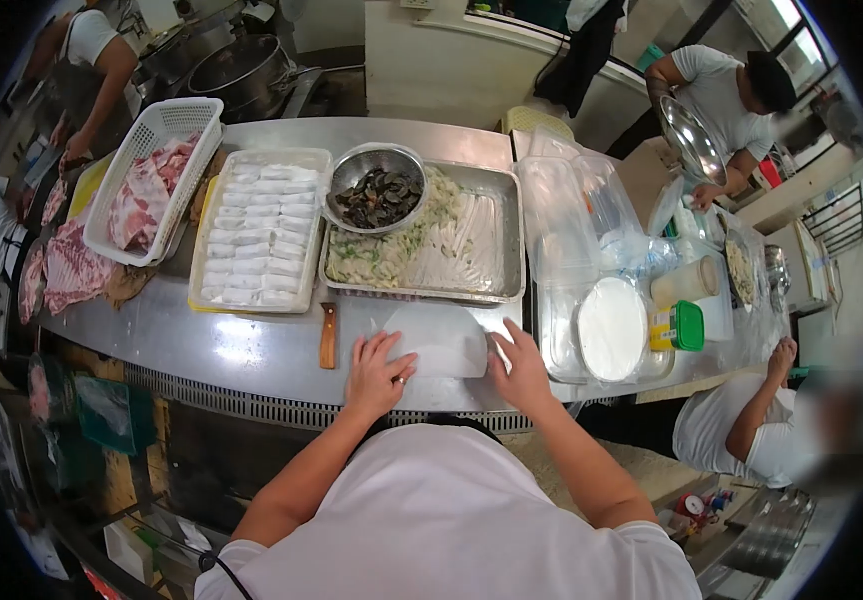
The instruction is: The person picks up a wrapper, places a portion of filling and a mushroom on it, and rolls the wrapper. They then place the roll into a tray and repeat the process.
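A thin, translucent white wrapper sheet [441, 343] lies on the steel counter in front of me. My left hand [377, 377] rests over its left end, fingers spread and a ring on one finger. My right hand [519, 368] is at the sheet's right edge, thumb and fingers apart. Just beyond the sheet is a steel tray [486, 295] with a pale, green-flecked chopped filling [391, 255]. A metal bowl [334, 217] of dark, leafy-looking pieces [381, 198] sits on the tray's back left corner. Left of my left hand lies a wooden handle [328, 337].
A white tray of wrapped white rolls [263, 230] stands left, beside a basket [213, 110] of raw meat [156, 190]. Clear plastic containers [561, 220], a white round lid [611, 328] and a green-lidded tub [688, 326] are right. Co-workers stand around the counter.
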Demonstrator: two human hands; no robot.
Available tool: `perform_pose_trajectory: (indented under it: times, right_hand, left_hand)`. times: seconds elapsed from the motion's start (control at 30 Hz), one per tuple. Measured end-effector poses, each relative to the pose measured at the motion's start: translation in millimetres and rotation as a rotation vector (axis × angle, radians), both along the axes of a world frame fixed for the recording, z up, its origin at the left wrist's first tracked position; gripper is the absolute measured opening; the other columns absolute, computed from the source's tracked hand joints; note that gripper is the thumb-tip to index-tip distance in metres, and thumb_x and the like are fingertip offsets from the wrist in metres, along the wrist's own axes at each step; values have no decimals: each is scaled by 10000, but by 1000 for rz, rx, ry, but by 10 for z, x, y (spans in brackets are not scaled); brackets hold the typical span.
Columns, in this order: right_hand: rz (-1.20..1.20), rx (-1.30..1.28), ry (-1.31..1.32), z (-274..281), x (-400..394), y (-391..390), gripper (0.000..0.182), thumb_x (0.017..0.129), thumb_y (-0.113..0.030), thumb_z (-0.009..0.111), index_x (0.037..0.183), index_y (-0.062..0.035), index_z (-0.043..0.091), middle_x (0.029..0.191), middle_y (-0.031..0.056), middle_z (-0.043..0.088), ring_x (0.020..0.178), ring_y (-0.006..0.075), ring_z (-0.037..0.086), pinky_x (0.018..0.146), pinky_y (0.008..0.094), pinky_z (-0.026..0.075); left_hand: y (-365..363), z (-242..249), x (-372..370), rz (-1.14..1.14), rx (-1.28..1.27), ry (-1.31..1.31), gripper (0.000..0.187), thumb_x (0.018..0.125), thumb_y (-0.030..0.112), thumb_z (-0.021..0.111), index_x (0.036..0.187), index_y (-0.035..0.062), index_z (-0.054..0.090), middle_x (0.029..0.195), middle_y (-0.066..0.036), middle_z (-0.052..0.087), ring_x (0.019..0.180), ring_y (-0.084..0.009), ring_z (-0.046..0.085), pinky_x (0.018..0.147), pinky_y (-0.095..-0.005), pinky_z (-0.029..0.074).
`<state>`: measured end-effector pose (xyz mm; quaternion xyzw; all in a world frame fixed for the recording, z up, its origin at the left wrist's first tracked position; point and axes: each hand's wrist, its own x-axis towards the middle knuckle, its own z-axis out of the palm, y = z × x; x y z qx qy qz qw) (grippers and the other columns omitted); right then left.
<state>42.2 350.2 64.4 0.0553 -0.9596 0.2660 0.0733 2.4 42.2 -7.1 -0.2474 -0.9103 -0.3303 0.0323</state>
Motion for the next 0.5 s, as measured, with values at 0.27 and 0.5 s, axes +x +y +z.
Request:
perform_pose_trajectory:
  times: [0.27, 0.5]
  right_hand:
    - [33, -61, -5, -49, -2115, -25, 538, 956, -174, 780, 1419, 63, 642, 1493, 307, 622, 1358, 476, 616, 1164, 493, 503]
    - [-23, 104, -117, -350, -3078, -237, 449, 955, -199, 771, 1304, 70, 680, 1405, 281, 655, 1324, 455, 621, 1115, 511, 535]
  left_hand:
    - [16, 12, 0, 27, -2, 24, 321, 910, 353, 835, 1197, 210, 849, 1535, -162, 617, 1458, -409, 528, 1256, -649, 319]
    - [29, 46, -7, 52, -21, 21, 296, 919, 373, 820, 1174, 227, 848, 1537, -130, 617, 1477, -347, 516, 1259, -630, 333]
